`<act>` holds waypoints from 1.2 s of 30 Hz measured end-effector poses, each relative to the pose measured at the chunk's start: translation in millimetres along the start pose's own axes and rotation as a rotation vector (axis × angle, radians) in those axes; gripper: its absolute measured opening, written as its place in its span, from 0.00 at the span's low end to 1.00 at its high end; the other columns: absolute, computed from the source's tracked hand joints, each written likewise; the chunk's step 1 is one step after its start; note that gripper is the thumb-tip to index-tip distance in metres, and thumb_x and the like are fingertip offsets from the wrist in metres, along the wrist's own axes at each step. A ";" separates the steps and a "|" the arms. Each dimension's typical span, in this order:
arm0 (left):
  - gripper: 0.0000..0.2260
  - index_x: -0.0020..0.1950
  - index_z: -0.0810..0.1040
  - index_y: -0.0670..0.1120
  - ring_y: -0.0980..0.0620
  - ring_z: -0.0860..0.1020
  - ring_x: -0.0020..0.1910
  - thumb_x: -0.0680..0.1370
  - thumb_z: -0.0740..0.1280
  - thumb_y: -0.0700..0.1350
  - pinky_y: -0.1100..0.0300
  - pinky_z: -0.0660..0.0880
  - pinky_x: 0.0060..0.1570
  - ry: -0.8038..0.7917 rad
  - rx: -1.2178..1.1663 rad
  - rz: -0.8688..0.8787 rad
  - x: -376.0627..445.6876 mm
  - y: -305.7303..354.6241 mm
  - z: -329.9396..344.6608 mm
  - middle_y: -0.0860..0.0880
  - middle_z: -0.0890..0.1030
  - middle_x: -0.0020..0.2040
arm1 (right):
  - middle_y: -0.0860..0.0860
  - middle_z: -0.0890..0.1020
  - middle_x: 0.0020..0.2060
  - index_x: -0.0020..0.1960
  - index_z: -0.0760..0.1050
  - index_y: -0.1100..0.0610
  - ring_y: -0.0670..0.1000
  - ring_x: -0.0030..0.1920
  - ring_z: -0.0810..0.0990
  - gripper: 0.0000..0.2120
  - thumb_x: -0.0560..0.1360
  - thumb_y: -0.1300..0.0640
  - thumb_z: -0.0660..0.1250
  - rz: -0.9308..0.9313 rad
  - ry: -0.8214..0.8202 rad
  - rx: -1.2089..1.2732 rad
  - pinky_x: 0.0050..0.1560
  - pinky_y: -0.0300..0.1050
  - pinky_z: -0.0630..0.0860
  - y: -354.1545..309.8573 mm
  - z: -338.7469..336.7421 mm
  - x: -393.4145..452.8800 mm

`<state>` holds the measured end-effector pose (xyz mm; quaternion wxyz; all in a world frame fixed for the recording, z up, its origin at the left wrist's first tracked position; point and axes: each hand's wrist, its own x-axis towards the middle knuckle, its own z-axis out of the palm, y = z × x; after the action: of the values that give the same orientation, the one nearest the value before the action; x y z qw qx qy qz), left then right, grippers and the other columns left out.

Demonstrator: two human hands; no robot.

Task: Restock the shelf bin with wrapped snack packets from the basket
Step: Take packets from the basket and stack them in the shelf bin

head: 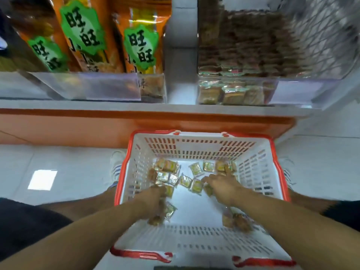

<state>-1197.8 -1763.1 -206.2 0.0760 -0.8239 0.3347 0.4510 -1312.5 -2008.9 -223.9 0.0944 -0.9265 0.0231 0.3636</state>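
1. Snack packets [195, 177] lie scattered over the floor of the white basket [196, 151], which has a red rim and stands on the tiled floor between the person's feet, just in front of the shelf; a looser cluster sits toward the far wall, a few more near the near right corner
2. Head view, left hand [151, 201]: it reaches down into the left half of the basket with fingers curled over a small clump of packets [169, 210]; motion blur hides the exact grip, but it appears to be gathering and clutching several at once
3. Head view, right hand [222, 185]: it is lower right of the far cluster, fingers spread and bent down onto the packets there, one finger pointing forward; I cannot tell whether it has anything pinched yet or is only raking them together
4. Head view, the target: the clear shelf bin [236, 92] sits on the shelf above and beyond the basket, already showing rows of similar wrapped packets behind its front wall; orange snack bags [83, 34] stand in the neighbouring bin on the left
5. Step in hand, as I judge it: collecting a handful from the basket, with many packets not yet moved
6. Next move calls for closing both hands firmly on their loads, lifting clear of the basket rim, and carrying them up and forward over the bin's front wall; slippery wrappers could spill from a loose handful
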 end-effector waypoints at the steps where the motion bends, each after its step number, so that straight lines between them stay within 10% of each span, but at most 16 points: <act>1: 0.17 0.69 0.74 0.46 0.45 0.80 0.62 0.80 0.65 0.39 0.57 0.75 0.55 0.000 -0.006 -0.005 9.7 4.1 5.4 0.45 0.79 0.67 | 0.54 0.74 0.66 0.73 0.66 0.50 0.59 0.65 0.75 0.28 0.76 0.67 0.60 0.012 0.009 0.016 0.54 0.52 0.74 -2.9 14.5 8.6; 10: 0.25 0.74 0.67 0.46 0.42 0.67 0.73 0.77 0.67 0.39 0.47 0.67 0.70 0.055 0.238 -0.016 58.6 -2.4 48.4 0.43 0.69 0.73 | 0.55 0.68 0.71 0.78 0.55 0.53 0.59 0.73 0.65 0.38 0.74 0.65 0.67 0.302 0.070 0.066 0.62 0.55 0.73 -17.9 70.1 54.8; 17: 0.29 0.72 0.61 0.45 0.42 0.71 0.68 0.76 0.73 0.43 0.49 0.73 0.65 0.078 0.015 -0.228 65.8 -4.4 61.2 0.41 0.67 0.71 | 0.53 0.73 0.63 0.69 0.67 0.54 0.57 0.68 0.69 0.21 0.77 0.61 0.64 0.260 0.172 0.041 0.65 0.50 0.70 4.2 90.5 52.4; 22: 0.29 0.69 0.63 0.45 0.43 0.70 0.68 0.76 0.73 0.53 0.52 0.70 0.67 0.076 0.067 -0.240 71.3 -2.6 70.1 0.43 0.73 0.67 | 0.46 0.75 0.51 0.55 0.71 0.50 0.51 0.51 0.75 0.13 0.75 0.53 0.71 0.227 0.398 0.621 0.43 0.48 0.74 9.8 94.4 47.4; 26: 0.23 0.70 0.65 0.44 0.42 0.71 0.67 0.79 0.69 0.48 0.50 0.68 0.68 0.095 0.184 -0.207 71.5 -2.1 78.0 0.42 0.76 0.67 | 0.49 0.83 0.43 0.58 0.68 0.49 0.52 0.41 0.81 0.24 0.70 0.54 0.79 0.247 0.197 0.985 0.38 0.47 0.75 -4.6 77.8 61.4; 32: 0.17 0.70 0.75 0.44 0.44 0.72 0.67 0.82 0.65 0.47 0.49 0.65 0.73 0.088 0.298 -0.148 72.5 -8.4 85.5 0.43 0.76 0.67 | 0.51 0.77 0.62 0.70 0.71 0.50 0.55 0.60 0.77 0.33 0.68 0.53 0.79 0.422 0.126 0.733 0.54 0.50 0.79 -22.8 65.3 79.7; 36: 0.18 0.71 0.72 0.48 0.45 0.73 0.67 0.81 0.65 0.48 0.50 0.65 0.73 0.113 0.222 -0.127 70.3 -8.1 83.6 0.45 0.77 0.65 | 0.54 0.72 0.62 0.62 0.71 0.53 0.57 0.59 0.74 0.20 0.73 0.56 0.72 0.423 0.114 0.541 0.54 0.49 0.77 -30.8 59.0 81.1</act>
<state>-1224.7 -1755.0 -312.1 0.1759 -0.8540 0.3335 0.3585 -1288.9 -1965.3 -316.4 0.2574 -0.8614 0.3155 0.3036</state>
